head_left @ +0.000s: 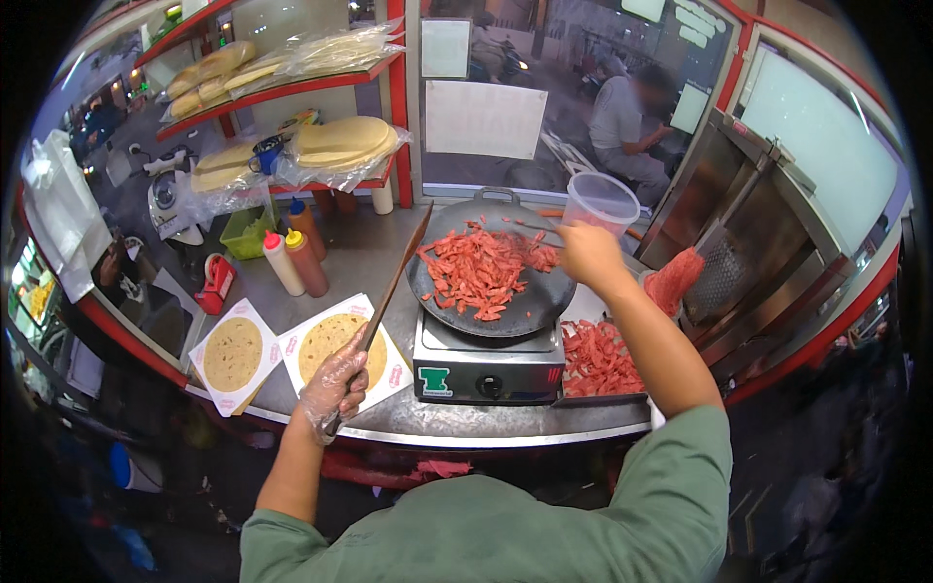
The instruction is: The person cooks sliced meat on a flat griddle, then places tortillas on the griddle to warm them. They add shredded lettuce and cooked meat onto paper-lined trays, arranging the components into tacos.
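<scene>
My left hand (333, 387), in a clear plastic glove, is closed round the handle of a long, dark-bladed knife (400, 270). The blade slants up and away toward the pan's left rim. Over the far right side of the pan, my bare right hand (590, 253) grips a thin metal utensil (530, 226) whose working end is blurred among the meat. Reddish meat strips (471, 267) are heaped in the dark round pan (549, 303), which rests on a steel gas stove (486, 364). Left of the stove, two flatbreads (330, 340) lie on printed paper sheets.
A tray of red meat strips (598, 360) adjoins the stove's right side. Behind it are a clear tub (601, 202) and a meat cone (673, 282) by a vertical grill (743, 243). Sauce bottles (282, 262) and a red tape dispenser (215, 284) stand left, below bread shelves (282, 92).
</scene>
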The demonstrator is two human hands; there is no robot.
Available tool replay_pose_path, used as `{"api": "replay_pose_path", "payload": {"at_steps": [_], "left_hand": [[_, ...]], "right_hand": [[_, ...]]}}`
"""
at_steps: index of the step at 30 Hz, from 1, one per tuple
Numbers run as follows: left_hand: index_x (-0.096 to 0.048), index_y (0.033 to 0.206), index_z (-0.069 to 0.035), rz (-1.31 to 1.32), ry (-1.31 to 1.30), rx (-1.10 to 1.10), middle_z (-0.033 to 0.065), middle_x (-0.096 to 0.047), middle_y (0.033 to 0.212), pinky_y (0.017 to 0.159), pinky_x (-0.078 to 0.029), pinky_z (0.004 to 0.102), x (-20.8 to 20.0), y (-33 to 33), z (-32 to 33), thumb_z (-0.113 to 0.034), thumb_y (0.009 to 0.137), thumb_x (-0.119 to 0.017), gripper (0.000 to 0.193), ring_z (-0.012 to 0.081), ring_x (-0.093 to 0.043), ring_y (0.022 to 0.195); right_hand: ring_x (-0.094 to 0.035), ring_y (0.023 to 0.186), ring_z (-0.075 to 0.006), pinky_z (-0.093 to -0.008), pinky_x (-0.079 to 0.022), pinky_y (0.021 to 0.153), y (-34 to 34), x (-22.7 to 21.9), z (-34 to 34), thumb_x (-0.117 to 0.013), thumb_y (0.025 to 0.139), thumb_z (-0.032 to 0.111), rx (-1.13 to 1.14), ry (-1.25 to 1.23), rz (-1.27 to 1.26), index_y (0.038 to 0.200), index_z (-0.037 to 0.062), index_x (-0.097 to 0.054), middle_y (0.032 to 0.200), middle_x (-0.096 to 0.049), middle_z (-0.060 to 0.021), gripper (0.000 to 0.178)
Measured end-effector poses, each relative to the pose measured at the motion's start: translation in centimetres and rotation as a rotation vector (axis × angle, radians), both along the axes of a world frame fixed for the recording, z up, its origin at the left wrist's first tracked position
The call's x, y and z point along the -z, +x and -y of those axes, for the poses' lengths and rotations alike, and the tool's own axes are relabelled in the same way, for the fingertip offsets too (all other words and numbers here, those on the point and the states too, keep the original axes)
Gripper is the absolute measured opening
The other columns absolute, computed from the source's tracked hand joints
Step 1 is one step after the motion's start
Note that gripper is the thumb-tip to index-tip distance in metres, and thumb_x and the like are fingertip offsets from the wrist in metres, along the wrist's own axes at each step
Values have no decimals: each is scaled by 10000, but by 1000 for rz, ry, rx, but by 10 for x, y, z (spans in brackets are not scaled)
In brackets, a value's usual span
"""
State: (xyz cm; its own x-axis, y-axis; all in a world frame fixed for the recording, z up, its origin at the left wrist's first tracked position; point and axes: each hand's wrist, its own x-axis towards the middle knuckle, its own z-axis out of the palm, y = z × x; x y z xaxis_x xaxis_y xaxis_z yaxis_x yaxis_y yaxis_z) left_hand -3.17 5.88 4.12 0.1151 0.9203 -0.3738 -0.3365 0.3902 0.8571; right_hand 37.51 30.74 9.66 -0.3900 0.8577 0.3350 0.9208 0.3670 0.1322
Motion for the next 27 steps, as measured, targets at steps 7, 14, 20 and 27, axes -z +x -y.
{"api": "replay_pose_path", "payload": {"at_steps": [7, 14, 20, 27], "left_hand": [[-340, 1652, -282, 37, -13, 102, -49, -444, 748, 380, -300, 170, 8, -15, -19, -299, 1105, -548, 586, 9, -347, 449], [-231, 1689, -271, 77, -15, 232, -30, -439, 737, 408, -328, 207, 20, -27, -56, -308, 1111, -538, 657, 48, -369, 456], [-208, 1696, -239, 2, 79, 456, -18, -442, 746, 430, -343, 211, 19, -22, -75, -298, 1126, -511, 648, 56, -383, 473], [-220, 1695, -266, 69, 43, 278, -24, -439, 749, 427, -356, 197, 33, -55, -25, -301, 1132, -495, 628, 46, -370, 479]], "right_hand": [[-717, 1025, -423, -510, -559, 930, 31, 15, 57, -726, 905, 245, 130, -79, -269, 1193, 79, -755, 1087, -745, -222, 334], [-738, 1014, -404, -515, -584, 886, -43, 13, 26, -741, 876, 281, 313, -95, -198, 1064, 65, -789, 1081, -760, -214, 290], [-742, 961, -378, -501, -595, 818, -50, 24, -24, -729, 881, 186, 128, 65, 109, 1015, 57, -760, 1060, -749, -181, 189], [-650, 549, -180, -342, -505, 474, 65, -56, 47, -710, 1004, 314, 413, -735, -559, 997, -9, -758, 787, -708, -122, 327]]}}
